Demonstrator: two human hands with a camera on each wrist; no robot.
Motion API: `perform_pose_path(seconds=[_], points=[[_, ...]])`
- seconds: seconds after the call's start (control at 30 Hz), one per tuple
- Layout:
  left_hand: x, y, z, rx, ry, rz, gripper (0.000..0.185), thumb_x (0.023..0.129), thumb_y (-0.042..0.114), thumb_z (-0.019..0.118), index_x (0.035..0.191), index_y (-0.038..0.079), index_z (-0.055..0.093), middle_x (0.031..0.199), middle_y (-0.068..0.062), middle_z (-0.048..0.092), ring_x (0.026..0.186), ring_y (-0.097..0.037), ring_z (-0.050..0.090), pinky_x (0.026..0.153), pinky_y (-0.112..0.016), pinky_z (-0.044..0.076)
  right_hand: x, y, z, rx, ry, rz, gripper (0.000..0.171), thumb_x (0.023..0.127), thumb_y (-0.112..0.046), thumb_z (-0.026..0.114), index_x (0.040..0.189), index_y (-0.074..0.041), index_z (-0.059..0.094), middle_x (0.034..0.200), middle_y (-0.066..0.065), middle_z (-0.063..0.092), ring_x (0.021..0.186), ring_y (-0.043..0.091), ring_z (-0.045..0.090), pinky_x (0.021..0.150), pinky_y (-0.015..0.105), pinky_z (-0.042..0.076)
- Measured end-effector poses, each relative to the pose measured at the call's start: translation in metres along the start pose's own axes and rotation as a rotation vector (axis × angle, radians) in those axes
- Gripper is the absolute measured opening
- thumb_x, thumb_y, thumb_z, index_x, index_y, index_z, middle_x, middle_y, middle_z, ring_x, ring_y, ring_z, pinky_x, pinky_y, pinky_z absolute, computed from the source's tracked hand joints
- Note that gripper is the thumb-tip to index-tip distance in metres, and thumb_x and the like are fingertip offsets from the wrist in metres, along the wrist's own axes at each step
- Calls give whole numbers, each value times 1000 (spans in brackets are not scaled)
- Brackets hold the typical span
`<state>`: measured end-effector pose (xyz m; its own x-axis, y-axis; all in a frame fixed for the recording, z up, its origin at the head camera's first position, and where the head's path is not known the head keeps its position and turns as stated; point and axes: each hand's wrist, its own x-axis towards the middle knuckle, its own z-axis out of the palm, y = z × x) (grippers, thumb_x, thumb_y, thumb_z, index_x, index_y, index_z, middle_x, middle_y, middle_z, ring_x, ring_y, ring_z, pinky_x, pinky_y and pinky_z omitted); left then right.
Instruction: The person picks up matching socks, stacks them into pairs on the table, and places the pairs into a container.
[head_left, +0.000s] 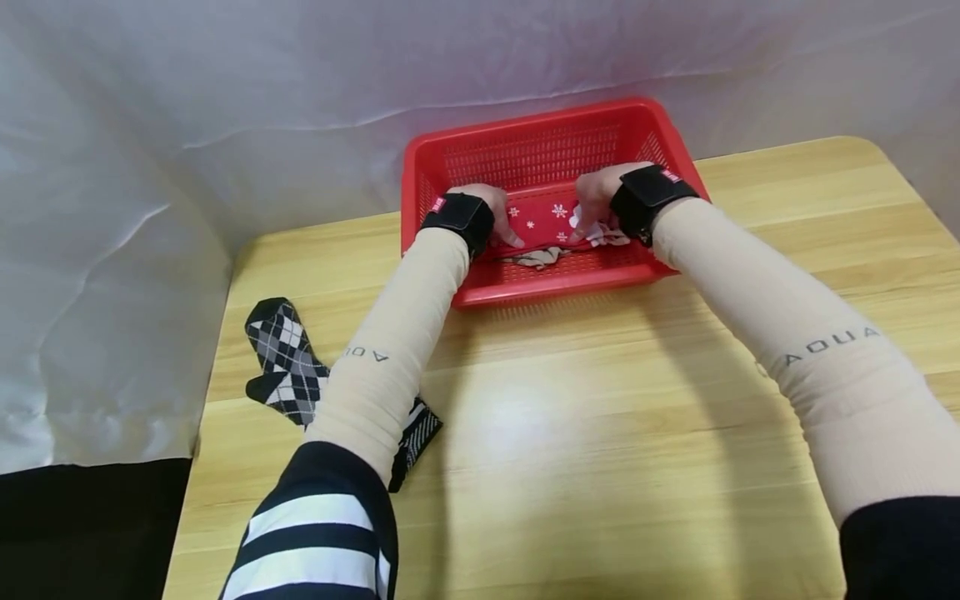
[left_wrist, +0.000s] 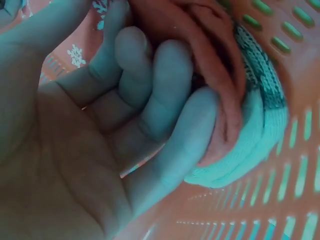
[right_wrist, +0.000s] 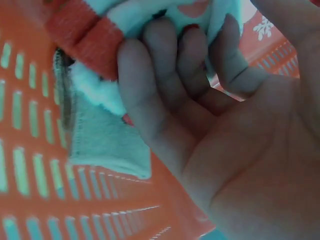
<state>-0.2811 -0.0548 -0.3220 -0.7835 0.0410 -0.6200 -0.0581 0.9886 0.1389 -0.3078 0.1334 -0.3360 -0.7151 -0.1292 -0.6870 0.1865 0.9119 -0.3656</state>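
Both hands reach into a red plastic basket (head_left: 547,296). Stretched between them lies a red sock with white snowflakes (head_left: 536,218). My left hand (head_left: 489,204) grips its left end; in the left wrist view the curled fingers (left_wrist: 172,75) press against folded red cloth (left_wrist: 220,80). At the other end my right hand (head_left: 596,193) holds the sock, its fingers (right_wrist: 140,75) bent round red and white fuzzy fabric (right_wrist: 95,35). Under the red sock are other folded knit pieces, one pale with a dark patterned band (left_wrist: 265,110), another light grey (right_wrist: 110,140).
A black, grey and white argyle sock (head_left: 288,358) lies on the wooden table (head_left: 570,467) at the left, partly hidden under the left forearm. A dark striped cuff (head_left: 416,437) shows on that forearm's other side. Pale fabric (head_left: 300,83) hangs behind the table.
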Motion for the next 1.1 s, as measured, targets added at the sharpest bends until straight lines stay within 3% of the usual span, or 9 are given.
perform_pose_path(seconds=[0.1, 0.2, 0.3, 0.47, 0.6, 0.67, 0.8, 0.97, 1.1], points=[[1, -1, 0, -37, -19, -21, 35, 82, 46, 74, 100, 17, 64, 91, 0, 60, 87, -14, 52, 81, -27, 44, 15, 1, -4, -286, -70, -97, 43, 84, -40, 76, 101, -6, 55, 79, 3, 47, 75, 19, 46, 65, 29, 37], [2, -2, -2, -28, -41, -25, 35, 84, 46, 73, 99, 17, 61, 93, 0, 61, 85, -13, 52, 79, -26, 42, 27, 1, -7, -416, -112, -152, 44, 86, -45, 72, 99, -5, 57, 84, 4, 47, 85, 21, 46, 72, 30, 38], [2, -3, -3, 75, -30, 32, 35, 87, 44, 70, 104, 16, 60, 94, 1, 60, 89, -13, 52, 82, -27, 42, 31, 1, -7, -376, -123, -137, 42, 86, -43, 72, 96, -6, 56, 83, 5, 47, 83, 22, 47, 69, 30, 38], [-2, 0, -7, 229, 52, 146, 38, 92, 35, 64, 123, 14, 55, 109, -3, 58, 98, -18, 53, 90, -36, 45, 25, 1, -6, -247, -128, -131, 31, 90, -33, 70, 85, -8, 53, 70, 3, 47, 66, 17, 47, 57, 26, 36], [-9, 6, -18, 251, 76, 215, 44, 95, 40, 60, 129, 14, 50, 113, -4, 56, 93, -17, 56, 85, -34, 47, 12, -3, -9, -308, -107, -190, 27, 95, -31, 63, 85, -7, 53, 65, 1, 49, 63, 17, 48, 57, 27, 39], [-15, 9, -22, 237, 93, 276, 42, 95, 43, 59, 125, 14, 54, 106, -3, 56, 86, -15, 55, 79, -30, 46, 4, -9, -12, -367, -79, -247, 27, 96, -30, 62, 89, -4, 57, 68, 2, 52, 65, 17, 51, 60, 28, 43], [-34, 13, -25, 182, 204, 439, 29, 96, 41, 58, 108, 15, 64, 82, -1, 53, 71, -13, 48, 68, -24, 44, -20, -23, -16, -426, 39, -411, 29, 97, -31, 59, 101, -2, 62, 76, 4, 58, 71, 18, 54, 66, 29, 47], [-64, 9, -12, 72, 351, 573, 17, 98, 29, 54, 101, 16, 64, 75, 0, 52, 66, -12, 47, 66, -22, 40, -58, -25, 0, -299, 230, -619, 20, 97, -24, 58, 105, -6, 65, 73, 7, 56, 66, 19, 50, 63, 28, 43], [-85, -2, 9, -67, 393, 639, 13, 98, 27, 57, 100, 15, 63, 79, 1, 60, 69, -13, 52, 66, -23, 41, -78, -13, 25, -164, 359, -740, 11, 95, -15, 60, 95, -8, 68, 73, 8, 58, 63, 19, 49, 60, 26, 43]])
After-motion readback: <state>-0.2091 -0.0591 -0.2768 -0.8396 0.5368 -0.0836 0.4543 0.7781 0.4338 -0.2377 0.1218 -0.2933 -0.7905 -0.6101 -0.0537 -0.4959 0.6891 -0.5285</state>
